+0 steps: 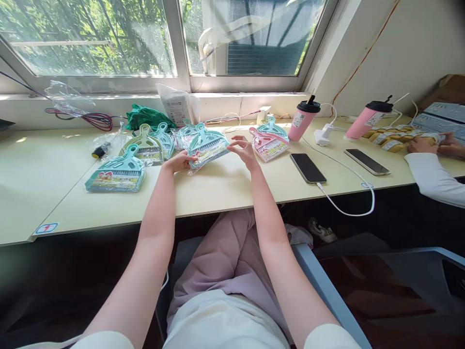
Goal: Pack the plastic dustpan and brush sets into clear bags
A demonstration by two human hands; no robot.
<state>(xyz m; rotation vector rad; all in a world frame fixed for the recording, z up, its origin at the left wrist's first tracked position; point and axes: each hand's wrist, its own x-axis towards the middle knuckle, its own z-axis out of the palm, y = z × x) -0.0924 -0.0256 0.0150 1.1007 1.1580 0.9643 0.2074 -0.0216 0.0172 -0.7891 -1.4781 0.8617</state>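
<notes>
A blue dustpan and brush set [209, 145] in clear plastic with a printed label is held up, tilted, just above the table. My left hand [180, 161] is closed on its lower left edge. At its right corner my right hand [244, 151] pinches the edge or wrapper with thumb and fingertips, other fingers raised. Another wrapped blue set [118, 174] lies to the left of my left hand. Behind it are a green set [143, 143] and a blue one [165, 140]. Right of my right hand, a pink set [268, 145] overlaps a further blue set [273, 127].
Two pink cups [303, 121] with black lids, two phones [308, 168] and a white charger [324, 134] with its cable are on the right. A co-worker's hands [423, 144] touch yellow packages. A green bag [147, 118] and a yellow-black tool [100, 150] lie left.
</notes>
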